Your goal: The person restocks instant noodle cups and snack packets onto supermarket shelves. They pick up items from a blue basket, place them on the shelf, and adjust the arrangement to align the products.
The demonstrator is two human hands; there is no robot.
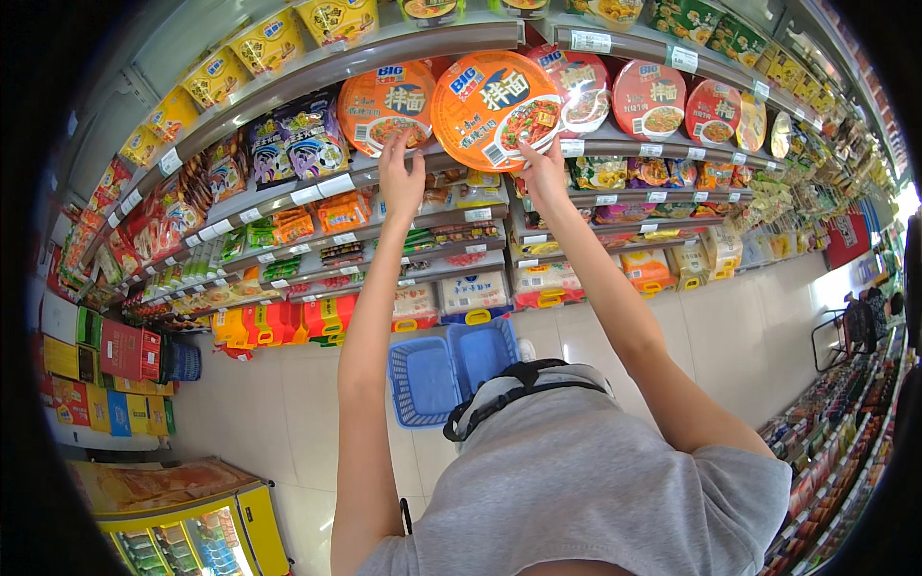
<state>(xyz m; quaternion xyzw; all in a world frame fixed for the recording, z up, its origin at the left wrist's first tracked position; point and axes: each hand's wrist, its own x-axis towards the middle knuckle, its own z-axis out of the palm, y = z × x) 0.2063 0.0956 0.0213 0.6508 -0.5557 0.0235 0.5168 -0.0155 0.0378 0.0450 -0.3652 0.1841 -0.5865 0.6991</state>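
Observation:
My right hand (545, 175) grips the lower right edge of a large round orange instant noodle bowl (475, 119), its printed lid facing me, at the front of the shelf. My left hand (401, 173) has its fingertips against the lower part of a second orange noodle bowl (367, 97) just to the left, fingers apart; whether it bears any of that bowl's weight cannot be told. Red noodle bowls (648, 97) stand upright in a row to the right, the nearest partly behind the held bowl. Purple snack packets (306, 140) lie left of the orange bowls.
Shelf edges with price tags (335, 186) run just below the bowls. Yellow noodle tubs (266, 43) fill the shelf above. Two blue plastic baskets (425, 381) stand on the tiled floor by my body. Bagged goods (472, 291) line the bottom shelf. A yellow display fridge (263, 529) is at lower left.

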